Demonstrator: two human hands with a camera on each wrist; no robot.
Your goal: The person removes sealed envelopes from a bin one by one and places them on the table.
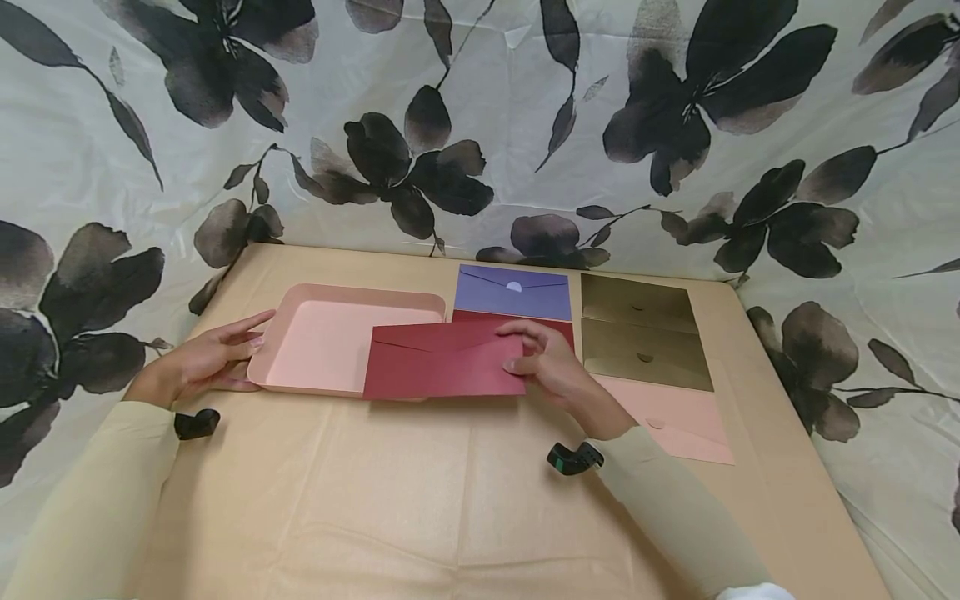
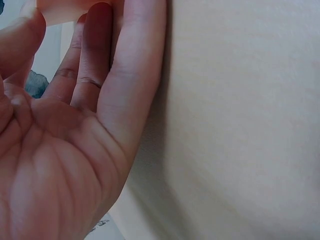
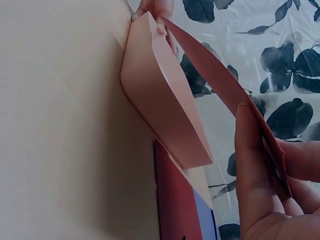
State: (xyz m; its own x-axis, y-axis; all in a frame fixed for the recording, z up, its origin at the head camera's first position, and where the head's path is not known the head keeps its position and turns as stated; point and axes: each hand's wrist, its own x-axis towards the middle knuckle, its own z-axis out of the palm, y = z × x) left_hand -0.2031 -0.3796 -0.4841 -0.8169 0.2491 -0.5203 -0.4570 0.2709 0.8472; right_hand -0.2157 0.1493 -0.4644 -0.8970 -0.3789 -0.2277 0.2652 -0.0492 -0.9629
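My right hand point(image 1: 534, 354) pinches the right end of a dark red envelope point(image 1: 442, 362), thumb on top. The envelope hangs tilted over the right part of a shallow pink tray point(image 1: 279, 333). The right wrist view shows the red envelope point(image 3: 225, 85) lifted clear above the tray point(image 3: 165, 110), with my thumb point(image 3: 252, 165) on its face. My left hand point(image 1: 213, 354) lies at the tray's left side, fingers straight against its wall. From the left wrist I see mostly palm point(image 2: 60, 150) and a bit of the tray point(image 2: 65, 9).
A second red envelope point(image 1: 555, 327) lies flat behind my right hand, with a purple envelope point(image 1: 512, 293) beyond it. Two olive-gold envelopes point(image 1: 647, 354) and a pink envelope point(image 1: 678, 421) lie to the right. A tan table point(image 1: 420, 500) is ringed by flowered cloth point(image 1: 480, 125).
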